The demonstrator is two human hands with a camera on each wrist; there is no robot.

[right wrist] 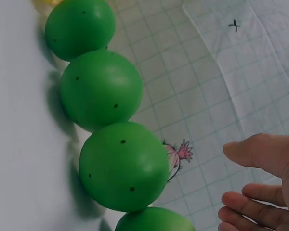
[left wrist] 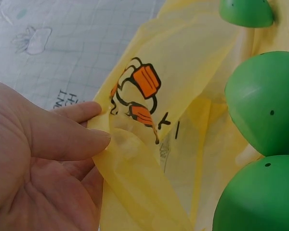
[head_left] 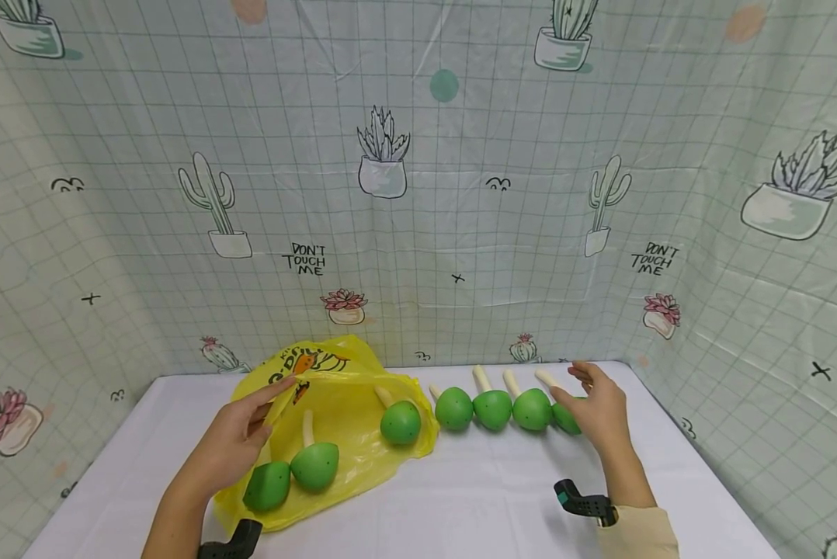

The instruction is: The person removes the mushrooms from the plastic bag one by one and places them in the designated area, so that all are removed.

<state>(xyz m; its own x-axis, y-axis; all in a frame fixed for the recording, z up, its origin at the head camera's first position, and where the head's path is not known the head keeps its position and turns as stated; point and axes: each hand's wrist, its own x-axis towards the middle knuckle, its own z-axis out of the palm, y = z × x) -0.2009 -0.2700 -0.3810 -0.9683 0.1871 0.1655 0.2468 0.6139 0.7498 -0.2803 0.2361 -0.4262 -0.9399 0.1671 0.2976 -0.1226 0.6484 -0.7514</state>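
Note:
My left hand [head_left: 233,442] pinches the edge of a yellow plastic bag [head_left: 349,485] between thumb and fingers, lifting that side; the left wrist view shows the thumb [left wrist: 86,139] on the film. Inside the bag's mouth lie three green-capped, mushroom-shaped pieces with pale stems: a left one [head_left: 268,486], a middle one [head_left: 315,467] and a right one [head_left: 401,423]. Several more stand in a row to the right of the bag, among them a green mushroom-shaped piece [head_left: 533,410]. My right hand [head_left: 600,407] is empty, fingers apart, by the row's rightmost piece [head_left: 565,419], partly hiding it.
A white-covered table [head_left: 488,497] holds everything. Behind it and at both sides hangs a pale grid-patterned cloth [head_left: 432,233] printed with cacti, close behind the bag and the row. Each wrist wears a black camera mount [head_left: 586,505].

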